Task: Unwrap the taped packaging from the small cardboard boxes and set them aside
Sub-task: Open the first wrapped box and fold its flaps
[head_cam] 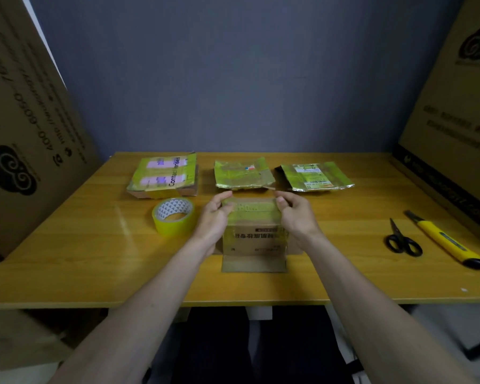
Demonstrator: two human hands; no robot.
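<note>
A small box is sitting on the table near its front edge, between the left hand and the right hand. A tape roll is lying just to its left; scissors and a knife are lying well to its right. Three flattened packages are lying in a row behind it
</note>
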